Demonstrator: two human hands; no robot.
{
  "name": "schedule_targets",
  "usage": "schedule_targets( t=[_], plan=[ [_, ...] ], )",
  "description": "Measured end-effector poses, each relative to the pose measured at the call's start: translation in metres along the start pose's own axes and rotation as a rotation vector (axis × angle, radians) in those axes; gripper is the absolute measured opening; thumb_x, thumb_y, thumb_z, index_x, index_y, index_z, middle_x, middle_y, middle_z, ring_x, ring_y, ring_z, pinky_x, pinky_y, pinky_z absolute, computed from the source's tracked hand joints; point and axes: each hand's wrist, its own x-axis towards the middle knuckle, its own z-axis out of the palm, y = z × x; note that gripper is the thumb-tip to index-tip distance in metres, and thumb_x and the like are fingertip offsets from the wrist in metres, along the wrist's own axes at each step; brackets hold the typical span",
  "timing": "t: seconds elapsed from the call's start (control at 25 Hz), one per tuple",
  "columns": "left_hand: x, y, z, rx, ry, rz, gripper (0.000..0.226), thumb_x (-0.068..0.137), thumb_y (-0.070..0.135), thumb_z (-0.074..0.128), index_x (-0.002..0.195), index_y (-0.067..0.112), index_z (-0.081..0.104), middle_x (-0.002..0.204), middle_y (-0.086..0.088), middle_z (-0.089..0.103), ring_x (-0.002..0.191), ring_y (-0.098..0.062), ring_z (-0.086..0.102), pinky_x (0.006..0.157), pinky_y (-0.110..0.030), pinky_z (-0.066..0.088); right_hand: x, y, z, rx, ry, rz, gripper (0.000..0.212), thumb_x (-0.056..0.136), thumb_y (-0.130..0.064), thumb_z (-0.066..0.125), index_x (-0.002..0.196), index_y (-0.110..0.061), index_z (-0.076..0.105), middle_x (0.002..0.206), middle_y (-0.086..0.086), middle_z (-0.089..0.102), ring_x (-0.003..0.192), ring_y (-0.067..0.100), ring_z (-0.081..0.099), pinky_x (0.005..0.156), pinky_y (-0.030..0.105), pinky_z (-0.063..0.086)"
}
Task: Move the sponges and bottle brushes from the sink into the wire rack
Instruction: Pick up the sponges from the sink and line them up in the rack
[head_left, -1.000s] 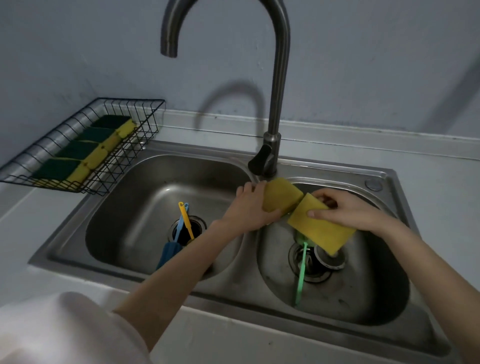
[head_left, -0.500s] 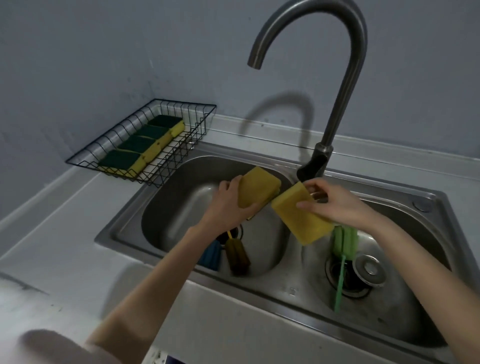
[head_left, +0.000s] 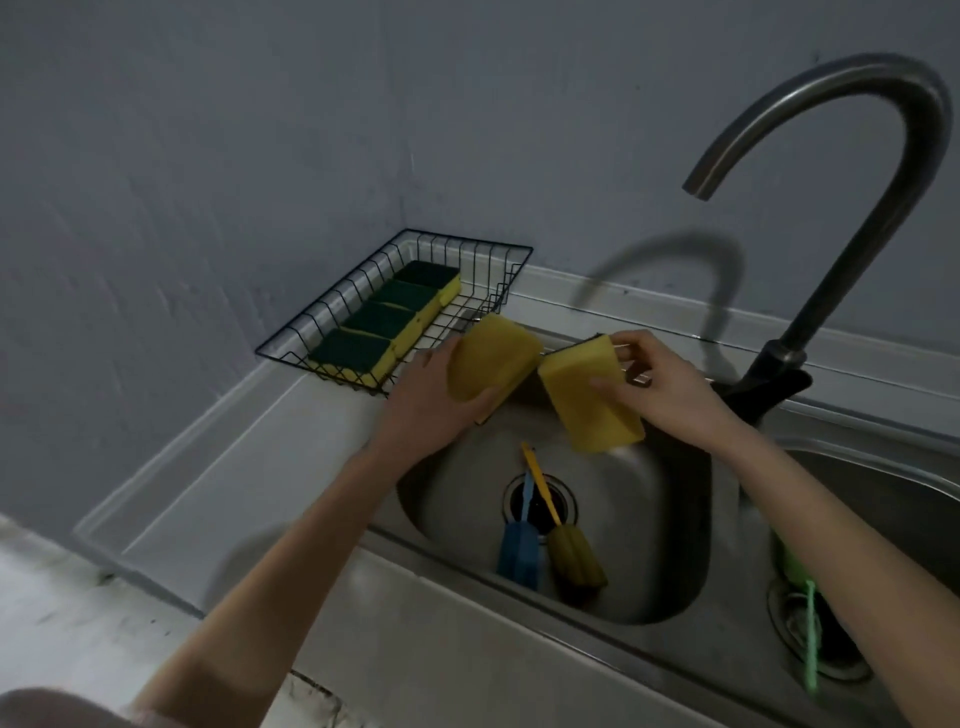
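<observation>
Home kitchen, plain and dim. Double steel sink (head_left: 675, 613) sunk into pale table (head_left: 223, 499), tall curved tap (head_left: 852, 249) behind it. Black wire rack (head_left: 395, 291) in corner against bare grey wall (head_left: 260, 130), holding row of green-and-yellow sponges (head_left: 384, 322). Bottle brushes (head_left: 545, 551) lying over left drain.

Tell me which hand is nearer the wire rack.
Left. The left hand, holding a sponge, is beside the wire rack; the right hand is farther right with another sponge.
</observation>
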Motion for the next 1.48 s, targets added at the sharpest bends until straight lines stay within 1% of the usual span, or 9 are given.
schedule_targets(
  t=[0.24, 0.44, 0.64, 0.88, 1.04, 1.16, 1.24, 1.36, 1.48],
  plan=[
    [0.031, -0.035, -0.046, -0.024, 0.029, -0.003, 0.074, 0.083, 0.042, 0.058, 0.143, 0.019, 0.021, 0.144, -0.014, 0.033, 0.131, -0.03, 0.035, 0.107, -0.044, 0.035, 0.042, -0.041, 0.032, 0.019, 0.041, -0.037, 0.058, 0.085, -0.028, 0.062, 0.136, -0.019, 0.036, 0.111, -0.003, 0.048, 0.095, 0.016, 0.051, 0.078, 0.028, 0.041],
    [0.053, -0.07, -0.072, -0.029, 0.032, -0.041, 0.075, 0.082, 0.043, 0.058, 0.143, 0.018, 0.022, 0.146, -0.014, 0.033, 0.131, -0.03, 0.035, 0.108, -0.046, 0.035, 0.075, -0.072, 0.06, 0.029, 0.057, -0.069, 0.06, 0.086, -0.027, 0.061, 0.139, -0.018, 0.033, 0.112, 0.0, 0.049, 0.091, 0.016, 0.052, 0.066, 0.021, 0.043],
    [0.082, -0.096, -0.095, -0.044, 0.036, -0.056, 0.075, 0.082, 0.04, 0.06, 0.143, 0.016, 0.022, 0.142, -0.016, 0.035, 0.127, -0.03, 0.039, 0.104, -0.042, 0.036, 0.112, -0.092, 0.081, 0.012, 0.069, -0.05, 0.058, 0.084, -0.025, 0.063, 0.132, -0.008, 0.036, 0.122, 0.011, 0.054, 0.096, 0.018, 0.052, 0.08, 0.031, 0.045],
    [0.108, -0.118, -0.104, -0.047, 0.011, -0.054, 0.074, 0.083, 0.038, 0.059, 0.143, 0.017, 0.022, 0.143, -0.015, 0.033, 0.127, -0.03, 0.038, 0.102, -0.042, 0.038, 0.142, -0.102, 0.099, -0.01, 0.11, 0.007, 0.055, 0.084, -0.022, 0.064, 0.128, -0.005, 0.036, 0.106, 0.006, 0.05, 0.093, 0.018, 0.049, 0.078, 0.031, 0.043],
    [0.123, -0.128, -0.105, -0.095, 0.001, -0.073, 0.073, 0.085, 0.035, 0.058, 0.144, 0.016, 0.02, 0.146, -0.014, 0.029, 0.128, -0.029, 0.039, 0.101, -0.039, 0.039, 0.162, -0.102, 0.108, -0.065, 0.062, -0.013, 0.067, 0.083, -0.013, 0.062, 0.141, -0.016, 0.026, 0.112, 0.007, 0.047, 0.09, 0.019, 0.048, 0.068, 0.023, 0.042],
    [0.134, -0.133, -0.104, -0.115, -0.003, -0.081, 0.073, 0.085, 0.035, 0.058, 0.144, 0.019, 0.018, 0.145, -0.014, 0.029, 0.126, -0.03, 0.04, 0.098, -0.038, 0.04, 0.181, -0.099, 0.113, -0.159, 0.051, -0.009, 0.065, 0.081, -0.012, 0.061, 0.139, -0.016, 0.032, 0.128, 0.016, 0.046, 0.094, 0.019, 0.044, 0.073, 0.023, 0.037],
    [0.14, -0.136, -0.102, -0.13, -0.007, -0.088, 0.073, 0.085, 0.036, 0.057, 0.144, 0.021, 0.017, 0.144, -0.014, 0.03, 0.125, -0.03, 0.041, 0.096, -0.039, 0.042, 0.193, -0.096, 0.115, -0.167, 0.056, 0.015, 0.062, 0.08, -0.011, 0.061, 0.136, -0.013, 0.035, 0.129, 0.02, 0.044, 0.095, 0.022, 0.046, 0.07, 0.021, 0.039],
    [0.149, -0.14, -0.097, -0.129, -0.019, -0.118, 0.074, 0.085, 0.037, 0.057, 0.145, 0.021, 0.016, 0.143, -0.013, 0.031, 0.125, -0.03, 0.041, 0.098, -0.042, 0.042, 0.213, -0.089, 0.116, -0.18, 0.084, 0.01, 0.059, 0.08, -0.007, 0.061, 0.134, -0.014, 0.039, 0.13, 0.021, 0.042, 0.111, 0.031, 0.048, 0.082, 0.023, 0.036],
    [0.155, -0.142, -0.092, -0.127, -0.04, -0.125, 0.075, 0.084, 0.039, 0.056, 0.145, 0.021, 0.016, 0.143, -0.013, 0.031, 0.125, -0.029, 0.041, 0.098, -0.041, 0.041, 0.236, -0.08, 0.12, -0.193, 0.078, -0.031, 0.055, 0.08, -0.004, 0.063, 0.131, -0.014, 0.045, 0.13, 0.02, 0.047, 0.118, 0.034, 0.047, 0.095, 0.034, 0.039]
  ],
)
